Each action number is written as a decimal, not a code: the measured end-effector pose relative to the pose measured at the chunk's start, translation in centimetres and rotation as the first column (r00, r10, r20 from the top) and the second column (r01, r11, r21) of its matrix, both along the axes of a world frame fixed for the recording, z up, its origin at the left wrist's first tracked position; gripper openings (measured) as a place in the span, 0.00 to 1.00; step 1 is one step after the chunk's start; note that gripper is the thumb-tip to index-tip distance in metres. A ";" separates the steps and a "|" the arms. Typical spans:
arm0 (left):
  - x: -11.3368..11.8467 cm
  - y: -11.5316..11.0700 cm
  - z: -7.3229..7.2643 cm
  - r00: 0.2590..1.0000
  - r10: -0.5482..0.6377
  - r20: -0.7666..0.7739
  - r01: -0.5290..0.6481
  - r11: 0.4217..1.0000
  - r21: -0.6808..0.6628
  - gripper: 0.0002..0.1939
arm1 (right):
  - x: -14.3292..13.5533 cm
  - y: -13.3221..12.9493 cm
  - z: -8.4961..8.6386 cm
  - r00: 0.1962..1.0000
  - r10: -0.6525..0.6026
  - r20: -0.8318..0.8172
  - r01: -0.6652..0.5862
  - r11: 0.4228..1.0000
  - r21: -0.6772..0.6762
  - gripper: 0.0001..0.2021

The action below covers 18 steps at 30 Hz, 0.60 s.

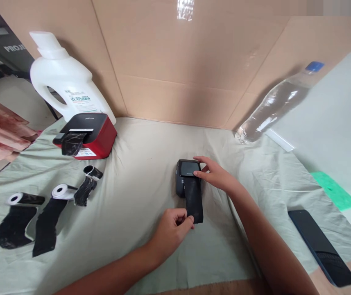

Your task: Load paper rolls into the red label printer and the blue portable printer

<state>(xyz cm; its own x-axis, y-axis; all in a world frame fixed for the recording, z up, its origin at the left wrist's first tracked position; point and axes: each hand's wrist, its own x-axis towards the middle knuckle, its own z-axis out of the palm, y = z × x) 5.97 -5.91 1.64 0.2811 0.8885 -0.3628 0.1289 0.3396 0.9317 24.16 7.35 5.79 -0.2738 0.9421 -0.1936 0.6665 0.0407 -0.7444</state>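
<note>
A small black device (189,169) is set near the middle of the cloth-covered surface (144,164); from it a black strip (194,200) is extended toward the person; the strip's near end is pinched by the left hand (175,227), its grip closed between thumb and forefinger; the device's right side is touched by the right hand (213,175), its thumb and forefinger parted; whether the device is firmly held by that grip cannot be told; at left, a red and black printer (103,141) is placed before a white bottle (61,78), with three partly unwound black rolls (48,225) laid nearer; at right, a clear bottle (273,106) and a phone (322,250) are seen.
</note>
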 end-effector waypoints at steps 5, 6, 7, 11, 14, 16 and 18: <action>0.0 0.3 0.1 1.000 0.019 -0.007 -0.019 1.000 -0.017 0.19 | 0.0 0.2 -0.6 0.999 -0.006 -0.048 0.004 0.999 -0.044 0.25; 0.0 0.3 0.1 1.000 0.027 -0.007 -0.027 0.999 -0.019 0.19 | 0.0 0.1 -0.6 0.999 -0.008 -0.048 0.005 0.999 -0.046 0.25; 0.1 0.3 0.1 1.000 0.031 -0.007 -0.031 0.999 -0.020 0.19 | 0.0 0.1 -0.6 0.999 -0.012 -0.047 0.010 0.999 -0.050 0.25; 0.1 0.1 0.2 0.999 0.026 -0.024 -0.026 1.000 -0.005 0.19 | -0.1 0.0 -0.6 0.997 -0.014 -0.072 0.008 0.997 -0.079 0.24; -0.4 0.2 0.4 0.999 0.012 -0.038 -0.009 0.998 0.065 0.20 | -0.2 0.0 -0.6 0.996 -0.019 -0.092 0.010 0.996 -0.093 0.24; -1.2 1.3 0.8 0.996 0.053 -0.068 -0.041 0.986 0.165 0.21 | -0.2 -0.1 -0.6 0.996 -0.030 -0.089 0.021 0.994 -0.103 0.24; -2.1 3.5 1.3 0.983 0.141 -0.116 -0.105 0.957 0.272 0.21 | -0.2 -0.1 -0.6 0.996 -0.035 -0.080 0.027 0.994 -0.101 0.24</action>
